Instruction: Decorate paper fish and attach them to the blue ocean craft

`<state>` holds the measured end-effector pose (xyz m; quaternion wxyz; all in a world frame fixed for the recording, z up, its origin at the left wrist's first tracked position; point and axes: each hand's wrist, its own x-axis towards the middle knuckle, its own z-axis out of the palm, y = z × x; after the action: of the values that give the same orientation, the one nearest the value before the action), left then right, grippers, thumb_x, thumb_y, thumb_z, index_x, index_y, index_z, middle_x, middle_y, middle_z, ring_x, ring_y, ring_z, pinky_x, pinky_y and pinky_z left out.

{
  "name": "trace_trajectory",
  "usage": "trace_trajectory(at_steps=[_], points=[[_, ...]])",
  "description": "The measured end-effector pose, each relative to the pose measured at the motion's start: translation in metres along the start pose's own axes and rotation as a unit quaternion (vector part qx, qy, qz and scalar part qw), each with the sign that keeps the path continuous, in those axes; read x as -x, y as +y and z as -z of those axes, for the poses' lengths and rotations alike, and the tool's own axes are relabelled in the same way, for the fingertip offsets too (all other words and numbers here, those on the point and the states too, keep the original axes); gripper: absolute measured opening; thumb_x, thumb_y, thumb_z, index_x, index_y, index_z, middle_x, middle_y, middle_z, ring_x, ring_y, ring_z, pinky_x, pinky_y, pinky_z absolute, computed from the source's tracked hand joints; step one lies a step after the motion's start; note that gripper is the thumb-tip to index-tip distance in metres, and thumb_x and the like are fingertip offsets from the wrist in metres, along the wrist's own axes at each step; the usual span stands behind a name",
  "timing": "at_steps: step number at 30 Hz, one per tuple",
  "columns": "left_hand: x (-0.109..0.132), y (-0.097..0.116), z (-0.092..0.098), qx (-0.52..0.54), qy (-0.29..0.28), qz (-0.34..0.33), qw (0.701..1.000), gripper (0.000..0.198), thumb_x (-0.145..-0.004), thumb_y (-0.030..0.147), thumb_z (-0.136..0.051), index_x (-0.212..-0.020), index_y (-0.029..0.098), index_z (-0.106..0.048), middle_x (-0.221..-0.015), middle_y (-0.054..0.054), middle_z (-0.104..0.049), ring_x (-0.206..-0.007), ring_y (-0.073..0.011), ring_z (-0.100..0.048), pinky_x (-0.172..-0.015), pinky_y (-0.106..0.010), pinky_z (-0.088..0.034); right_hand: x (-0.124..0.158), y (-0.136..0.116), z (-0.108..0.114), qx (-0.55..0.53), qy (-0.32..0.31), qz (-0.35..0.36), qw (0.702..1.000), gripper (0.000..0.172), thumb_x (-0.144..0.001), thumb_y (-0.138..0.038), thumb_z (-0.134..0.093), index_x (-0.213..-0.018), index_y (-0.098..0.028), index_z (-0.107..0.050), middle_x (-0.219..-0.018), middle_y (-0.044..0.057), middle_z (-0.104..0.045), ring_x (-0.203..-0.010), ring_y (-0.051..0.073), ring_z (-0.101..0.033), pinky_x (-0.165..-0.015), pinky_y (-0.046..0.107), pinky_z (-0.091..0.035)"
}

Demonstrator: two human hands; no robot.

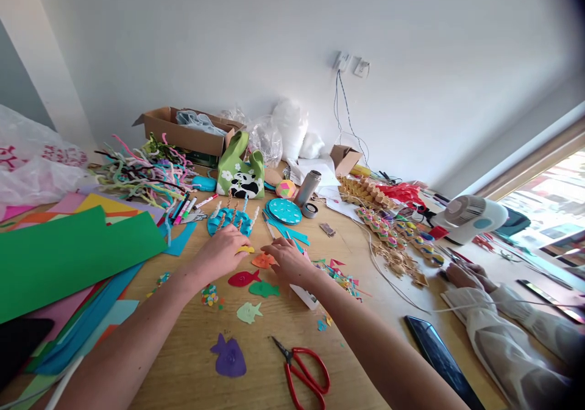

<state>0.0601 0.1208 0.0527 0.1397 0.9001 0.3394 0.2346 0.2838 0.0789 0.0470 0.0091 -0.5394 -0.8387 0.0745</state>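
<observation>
Yellow piece [246, 249]; partly behind left fingers [240, 238]

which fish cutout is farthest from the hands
The purple fish, lying left of the red-handled scissors. The red fish, orange fish, green fish and pale green fish all lie nearer the left hand and right hand.

No text, brand or number is legible. Red print is present on the plastic bag [39, 175], left of the carton [180, 132]; its characters cannot be resolved.
</observation>
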Motion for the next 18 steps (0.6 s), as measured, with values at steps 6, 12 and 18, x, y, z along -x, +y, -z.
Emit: trace_trajectory(at_steps=[6, 12, 18], points=[[0.0000, 0.0000, 0.0013, 0.016, 0.008, 0.002, 1.000, 0.017, -0.084, 0.015, -0.061, -0.094, 0.020, -0.074, -0.094, -0.008, -0.073, -0.101, -0.0250, -0.059, -0.089, -0.037, -0.047, -0.0051, 0.0024, -0.0043, -0.007, -0.008, 0.013, 1.000, 0.052, -0.080, -0.011, -0.062, -0.131, -0.016, -0.056, -0.119, 0.011, -0.068, -0.122, 0.027, -0.049, -0.101, 0.041, -0.033], [-0.0005, -0.0012, 0.0009, 0.021, 0.004, 0.007, 1.000, 0.017, -0.084, 0.015, -0.062, -0.095, 0.020, -0.074, -0.094, -0.008, -0.073, -0.101, -0.0249, -0.059, -0.090, -0.037, -0.047, -0.0067, 0.0006, -0.0020, 0.010, -0.014, 0.022, 1.000, 0.054, -0.077, -0.012, -0.065, -0.130, -0.014, -0.055, -0.115, 0.012, -0.069, -0.119, 0.027, -0.051, -0.102, 0.042, -0.031], [-0.0003, 0.0000, 0.0015, 0.019, -0.002, 0.016, 1.000, 0.017, -0.085, 0.016, -0.061, -0.095, 0.020, -0.074, -0.094, -0.008, -0.072, -0.102, -0.0247, -0.060, -0.090, -0.036, -0.046, -0.0088, 0.0025, -0.0040, 0.046, -0.002, 0.040, 0.998, 0.037, -0.077, -0.013, -0.065, -0.114, -0.013, -0.062, -0.105, 0.011, -0.070, -0.116, 0.026, -0.053, -0.101, 0.040, -0.030]])
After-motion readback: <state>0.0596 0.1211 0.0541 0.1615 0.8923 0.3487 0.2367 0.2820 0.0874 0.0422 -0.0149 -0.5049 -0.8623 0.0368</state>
